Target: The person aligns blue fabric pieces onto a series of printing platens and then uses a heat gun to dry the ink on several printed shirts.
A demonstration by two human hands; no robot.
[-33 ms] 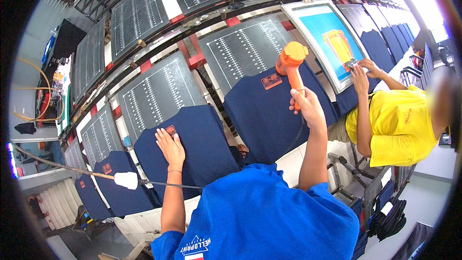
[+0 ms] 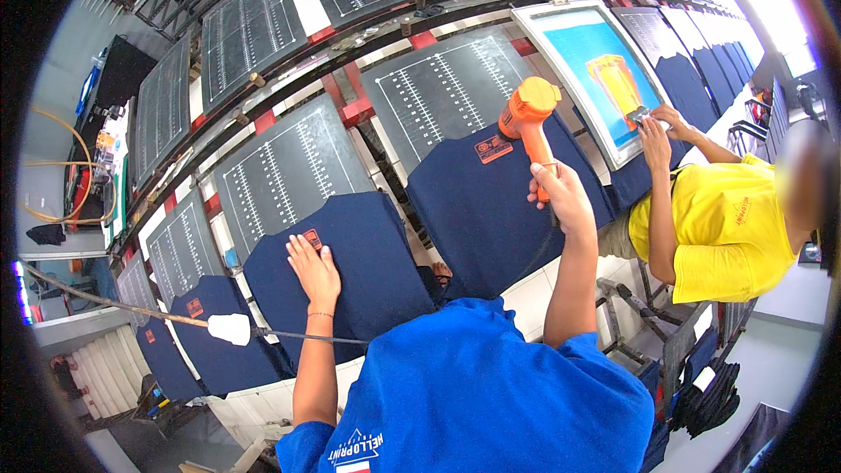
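Observation:
My right hand (image 2: pixel 568 197) is wrapped round the handle of an orange heat gun (image 2: pixel 533 101). Its dark nozzle points left and down, close above a small orange print (image 2: pixel 493 150) on a navy fabric piece (image 2: pixel 491 219). To the left, my left hand (image 2: pixel 315 271) lies flat with fingers stretched on another navy fabric piece (image 2: pixel 377 254). Its fingertips touch or nearly touch that piece's orange print (image 2: pixel 313 236), which they partly hide. Both fabric pieces are draped over dark boards with white ruled marks, such as this board (image 2: pixel 289 166).
At right, a co-worker in a yellow shirt (image 2: pixel 718 228) holds a framed screen (image 2: pixel 626 158) with blue mesh over the boards. A cord with a white plug or socket (image 2: pixel 229 328) hangs across at left. More boards (image 2: pixel 250 31) stand beyond a dark rail.
My left hand has shifted very slightly right and down on the fabric. The heat gun's nozzle has tipped a little further down and left.

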